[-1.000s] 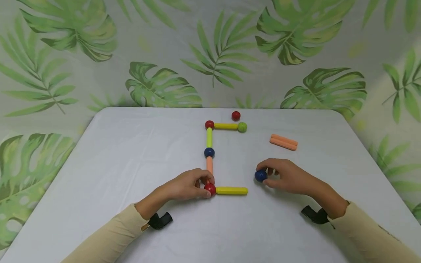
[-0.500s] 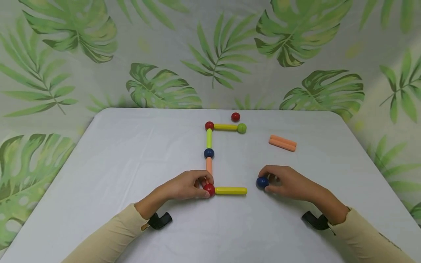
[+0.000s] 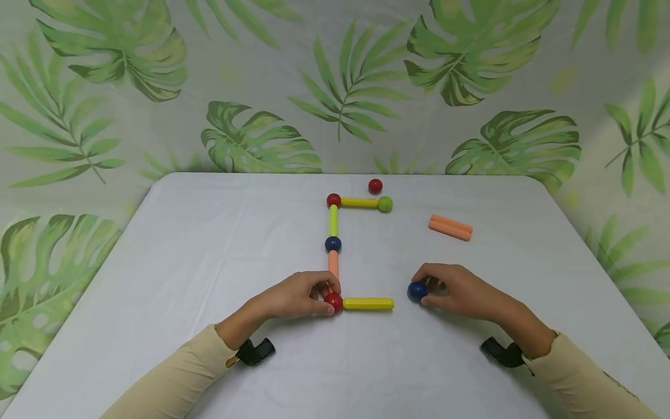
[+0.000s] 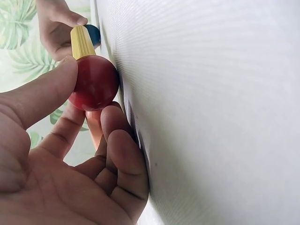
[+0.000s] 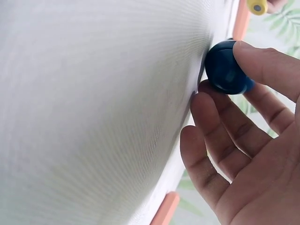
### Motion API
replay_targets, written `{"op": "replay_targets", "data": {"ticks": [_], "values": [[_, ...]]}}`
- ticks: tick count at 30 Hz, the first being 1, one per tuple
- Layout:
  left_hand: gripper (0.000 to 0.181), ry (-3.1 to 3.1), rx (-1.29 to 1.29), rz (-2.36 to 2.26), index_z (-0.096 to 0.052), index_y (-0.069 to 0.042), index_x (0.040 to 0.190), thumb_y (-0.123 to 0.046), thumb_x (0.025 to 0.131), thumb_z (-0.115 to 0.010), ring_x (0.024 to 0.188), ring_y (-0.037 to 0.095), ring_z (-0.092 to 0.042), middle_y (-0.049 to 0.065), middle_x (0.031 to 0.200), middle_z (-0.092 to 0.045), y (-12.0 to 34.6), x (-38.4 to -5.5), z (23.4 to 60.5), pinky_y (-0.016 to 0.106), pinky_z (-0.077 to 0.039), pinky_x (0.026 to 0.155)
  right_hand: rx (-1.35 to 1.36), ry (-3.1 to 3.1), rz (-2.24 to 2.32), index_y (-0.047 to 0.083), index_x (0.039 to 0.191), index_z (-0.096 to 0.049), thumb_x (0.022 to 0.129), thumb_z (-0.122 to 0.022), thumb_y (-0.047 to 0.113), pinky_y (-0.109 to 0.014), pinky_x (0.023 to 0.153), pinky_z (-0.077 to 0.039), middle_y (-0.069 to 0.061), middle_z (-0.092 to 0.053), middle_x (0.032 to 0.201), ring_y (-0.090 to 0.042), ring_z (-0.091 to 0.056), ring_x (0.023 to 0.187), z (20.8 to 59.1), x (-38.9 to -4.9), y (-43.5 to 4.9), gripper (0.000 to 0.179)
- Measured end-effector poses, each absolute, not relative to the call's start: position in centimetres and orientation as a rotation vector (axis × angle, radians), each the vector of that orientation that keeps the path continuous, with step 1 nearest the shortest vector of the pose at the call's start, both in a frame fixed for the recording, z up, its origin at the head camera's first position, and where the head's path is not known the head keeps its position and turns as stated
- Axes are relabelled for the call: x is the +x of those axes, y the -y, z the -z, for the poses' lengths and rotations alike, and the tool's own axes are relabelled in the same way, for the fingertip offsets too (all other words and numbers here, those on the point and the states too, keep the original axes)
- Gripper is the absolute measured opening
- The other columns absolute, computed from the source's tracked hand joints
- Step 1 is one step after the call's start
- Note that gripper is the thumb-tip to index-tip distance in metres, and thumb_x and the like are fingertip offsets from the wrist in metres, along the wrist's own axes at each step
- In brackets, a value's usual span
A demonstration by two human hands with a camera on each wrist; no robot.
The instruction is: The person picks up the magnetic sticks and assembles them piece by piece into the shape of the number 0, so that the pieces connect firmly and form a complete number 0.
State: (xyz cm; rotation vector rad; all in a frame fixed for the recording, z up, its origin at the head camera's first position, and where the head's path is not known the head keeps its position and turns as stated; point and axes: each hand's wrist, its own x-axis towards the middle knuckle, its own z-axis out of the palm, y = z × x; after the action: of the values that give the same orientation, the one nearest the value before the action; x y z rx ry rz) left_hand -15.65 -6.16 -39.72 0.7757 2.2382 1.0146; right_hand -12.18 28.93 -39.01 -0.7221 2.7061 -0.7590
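My left hand (image 3: 299, 295) pinches a red ball (image 4: 96, 83) at the near corner of a shape made of balls and rods on the table. From that ball a yellow rod (image 3: 368, 304) runs right, its far end bare. An orange rod (image 3: 333, 263) leads away from it to a blue ball (image 3: 332, 244), partly hidden by my fingers. Beyond lie a lime rod (image 3: 333, 221), another red ball (image 3: 333, 200), a second yellow rod (image 3: 359, 202) and a green ball (image 3: 385, 203). My right hand (image 3: 460, 293) holds a loose blue ball (image 5: 228, 67) on the table, a short gap from the yellow rod's end.
Two orange rods (image 3: 451, 227) lie side by side at the right. A loose red ball (image 3: 375, 186) sits near the back edge of the white table (image 3: 235, 233). Behind the table hangs a leaf-patterned cloth (image 3: 335, 87).
Over the second, my right hand has drawn the blue ball slightly nearer, level with the yellow rod's end. During the last half second both hands look still. The left hand keeps its grip.
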Motion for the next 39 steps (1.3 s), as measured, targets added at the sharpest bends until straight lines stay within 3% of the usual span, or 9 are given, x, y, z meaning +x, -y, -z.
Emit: {"op": "replay_targets", "data": {"ticks": [25, 39], "values": [[0.022, -2.261, 0.777, -0.988, -0.062, -0.022, 0.105, -0.018, 0.088, -0.075, 0.079, 0.014, -0.056, -0.002, 0.095, -0.063, 6.0, -15.5, 39.6, 0.023, -0.046, 0.067, -0.823, -2.607, 0.767, 0.022, 0.108, -0.064, 0.085, -0.077, 0.017, -0.026, 0.081, -0.053, 0.013, -0.068, 0.104, -0.004, -0.059, 0.090, 38.4, -11.5, -25.9, 0.026], [0.022, -2.284, 0.789, -0.994, -0.064, -0.022, 0.106, -0.017, 0.087, -0.075, 0.078, 0.013, -0.055, -0.002, 0.094, -0.063, 6.1, -15.3, 39.6, 0.021, -0.045, 0.065, -0.783, -2.570, 0.768, 0.023, 0.115, -0.063, 0.087, -0.077, 0.026, -0.025, 0.083, -0.053, 0.013, -0.066, 0.108, -0.002, -0.058, 0.094, 38.7, -11.2, -26.3, 0.031]]}}
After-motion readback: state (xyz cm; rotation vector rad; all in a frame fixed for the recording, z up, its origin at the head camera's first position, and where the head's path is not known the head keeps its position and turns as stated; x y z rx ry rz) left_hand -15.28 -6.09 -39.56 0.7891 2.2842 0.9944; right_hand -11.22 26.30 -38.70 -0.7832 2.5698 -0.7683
